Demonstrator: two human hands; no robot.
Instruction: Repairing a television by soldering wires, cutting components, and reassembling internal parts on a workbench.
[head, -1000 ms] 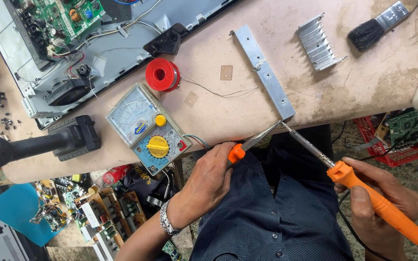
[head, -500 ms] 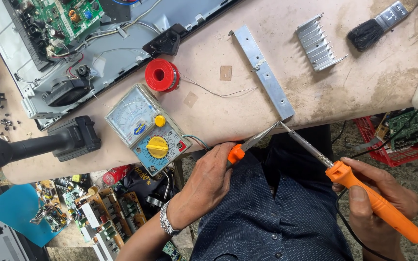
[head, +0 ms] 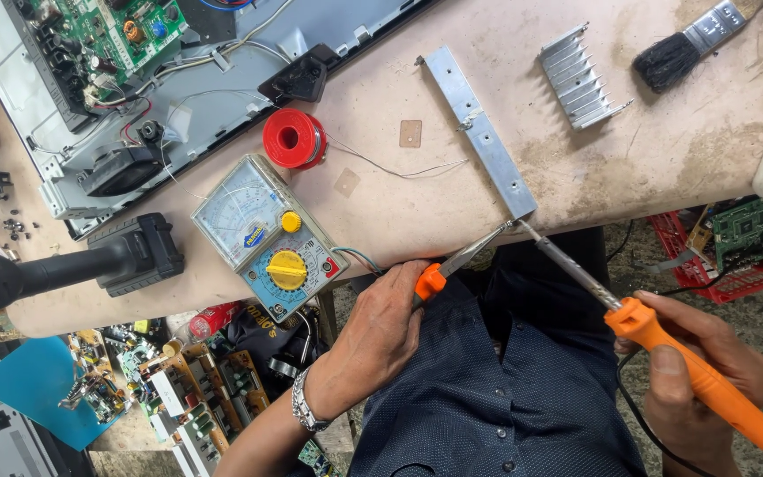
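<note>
Left hand: the left hand is curled shut around an orange-handled tool, seemingly tweezers or a small screwdriver; its metal tip points up-right to the bench edge.
Right hand: the right hand is wrapped closed around the orange grip of a soldering iron, thumb lying along the handle.
Soldering iron: its metal shaft slants up-left; the tip meets the lower end of the metal bracket, right beside the tip of the other tool.
Metal bracket: a long grey perforated strip lying diagonally on the workbench, lower end at the bench's near edge, above the person's dark shirt.
Solder spool: a red solder spool stands left of the bracket; a thin strand runs from it towards the strip.
Multimeter: an analogue multimeter with yellow dial lies flat near the bench edge, just left of the left hand.
Heat sink: a finned aluminium heat sink lies right of the bracket, well apart from both hands.
Brush: a black-bristled brush lies at the upper right.
Chassis: an opened grey chassis with a green circuit board occupies the upper left.
Black tool: a black-handled power tool rests at the left edge; type cannot be told.
</note>
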